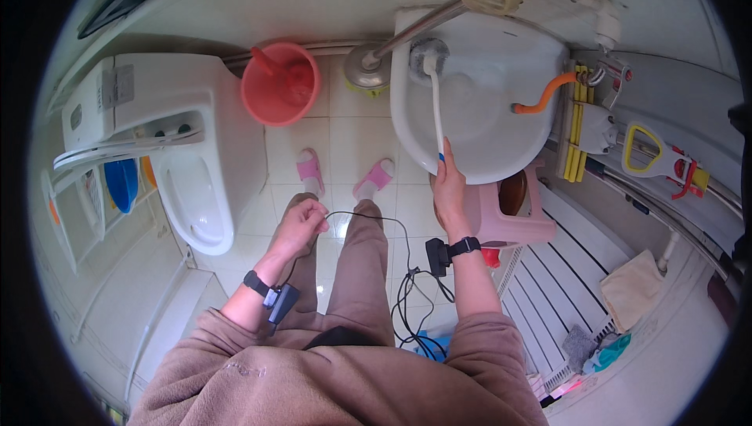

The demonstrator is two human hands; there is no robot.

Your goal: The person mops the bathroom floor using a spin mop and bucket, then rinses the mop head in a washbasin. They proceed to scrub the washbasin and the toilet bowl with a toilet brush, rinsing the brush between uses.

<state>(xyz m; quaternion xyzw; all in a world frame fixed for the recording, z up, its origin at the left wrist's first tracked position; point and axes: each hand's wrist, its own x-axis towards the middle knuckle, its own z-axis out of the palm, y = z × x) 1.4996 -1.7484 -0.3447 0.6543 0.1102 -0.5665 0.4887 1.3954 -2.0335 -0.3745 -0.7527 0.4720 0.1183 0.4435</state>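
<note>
In my right hand [450, 191] is the white handle of a round-headed toilet brush [436, 106], gripped near a blue band. Its grey bristle head rests in the back left part of the white washbasin [405, 126], against the inner wall. My left hand [301, 223] is held low over my left leg with the fingers curled. A thin black cable [367, 213] bends at its fingertips, pinched there, and runs on to the device on my left wrist. The rest of that cable hangs in loops beside my right forearm.
A white toilet [235, 150] with its lid raised stands left. Near it sits a red bucket [252, 97] with a red dipper inside. A metal pole [420, 23] crosses the basin's back left corner. An orange hose [546, 94] hangs over its right side; a pink stool [487, 214] stands below.
</note>
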